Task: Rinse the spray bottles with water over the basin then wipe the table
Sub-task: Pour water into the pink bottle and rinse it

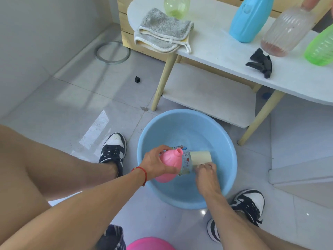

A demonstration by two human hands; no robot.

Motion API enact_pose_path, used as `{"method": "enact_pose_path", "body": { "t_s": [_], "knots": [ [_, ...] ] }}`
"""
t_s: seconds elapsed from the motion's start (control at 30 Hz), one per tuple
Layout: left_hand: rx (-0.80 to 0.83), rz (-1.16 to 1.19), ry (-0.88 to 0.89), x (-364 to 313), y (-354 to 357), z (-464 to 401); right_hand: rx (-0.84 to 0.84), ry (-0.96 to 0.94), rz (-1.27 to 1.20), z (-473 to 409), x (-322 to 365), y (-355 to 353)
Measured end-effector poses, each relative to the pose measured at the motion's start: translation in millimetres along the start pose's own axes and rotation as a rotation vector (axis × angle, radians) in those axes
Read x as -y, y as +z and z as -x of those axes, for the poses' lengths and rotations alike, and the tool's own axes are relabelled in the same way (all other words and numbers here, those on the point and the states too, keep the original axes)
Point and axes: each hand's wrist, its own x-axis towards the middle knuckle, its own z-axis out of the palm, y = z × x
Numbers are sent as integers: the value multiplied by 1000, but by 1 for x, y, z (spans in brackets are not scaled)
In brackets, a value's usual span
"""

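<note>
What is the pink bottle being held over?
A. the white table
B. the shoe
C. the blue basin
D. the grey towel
C: the left hand grips the pink bottle above the blue basin on the floor, while the right hand holds a cup at its neck.
</note>
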Motion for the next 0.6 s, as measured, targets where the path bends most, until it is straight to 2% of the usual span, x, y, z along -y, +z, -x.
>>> {"method": "enact_pose_path", "body": {
  "t_s": [0.03,0.1,0.17,0.3,0.43,0.6],
  "knots": [
    [3,7,-5,0,-1,0,11,-41,-95,-3,-2,2],
    [9,12,-9,0,-2,0,66,-9,-298,-3,1,-3],
    [6,16,-4,0,-3,-1,33,84,-516,-3,4,-7],
    [-5,24,10,2,-6,-5,-28,406,-915,-3,3,-29],
    [-6,32,11,5,-7,-6,-113,488,-1038,4,-5,-45],
    [1,10,22,4,-5,-6,-294,448,-1120,15,-3,-80]
  ]
}}
